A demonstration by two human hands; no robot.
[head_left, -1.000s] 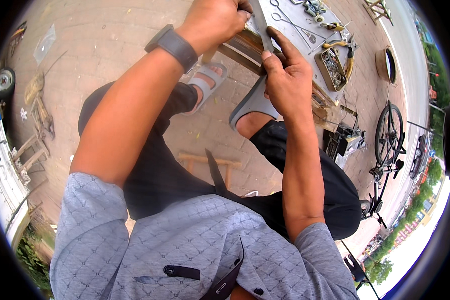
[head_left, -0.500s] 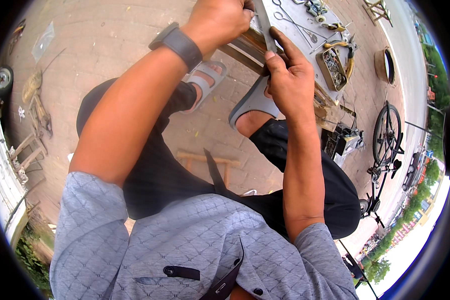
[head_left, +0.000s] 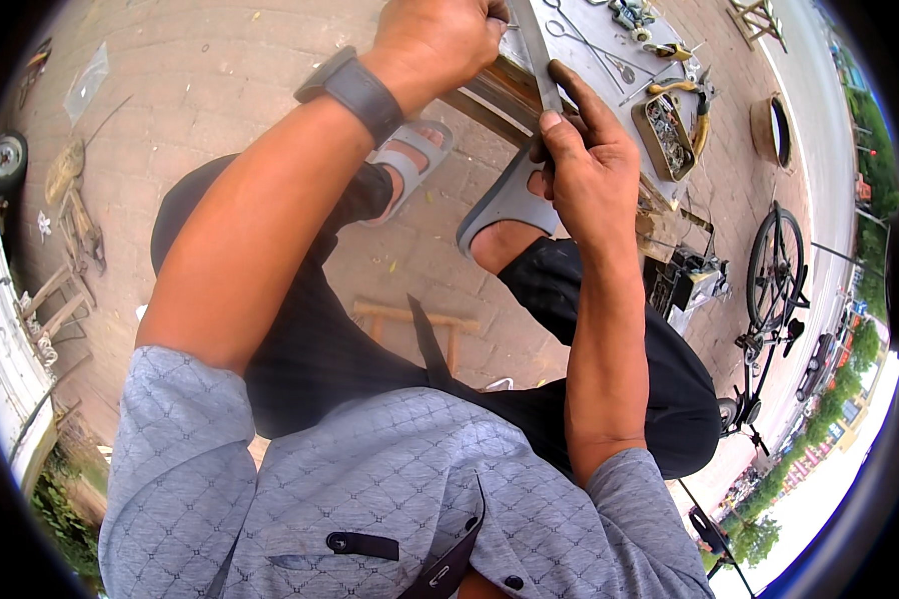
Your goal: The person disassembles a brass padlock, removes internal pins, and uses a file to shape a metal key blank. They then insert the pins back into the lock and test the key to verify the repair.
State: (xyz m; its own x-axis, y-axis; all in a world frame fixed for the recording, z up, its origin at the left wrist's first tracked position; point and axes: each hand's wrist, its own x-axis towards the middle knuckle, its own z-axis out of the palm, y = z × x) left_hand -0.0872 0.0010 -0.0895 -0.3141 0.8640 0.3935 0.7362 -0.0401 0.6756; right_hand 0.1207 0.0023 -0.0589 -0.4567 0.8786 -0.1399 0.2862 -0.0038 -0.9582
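Observation:
My right hand (head_left: 591, 170) is closed around the lower end of a flat grey metal file (head_left: 539, 62). Its thumb lies along the metal and the forefinger stretches up beside it. The file slants up over the edge of a low workbench (head_left: 591, 62) and runs out of the frame at the top. Left of the file, my left hand (head_left: 440, 42), below a dark wristband, is closed at the bench edge. A thin bit of metal shows by its fingertips, but what they grip is mostly hidden and cut off by the frame.
On the bench lie scissor-like tools (head_left: 569, 30), yellow-handled pliers (head_left: 702, 118) and a tin of small metal parts (head_left: 663, 137). Beyond stand a round bucket (head_left: 769, 132) and a bicycle (head_left: 775, 265). A wooden stool frame (head_left: 420, 319) is beneath me.
My right hand has slid slightly right and toward me, drawing the file with it. My left hand has stayed almost in place.

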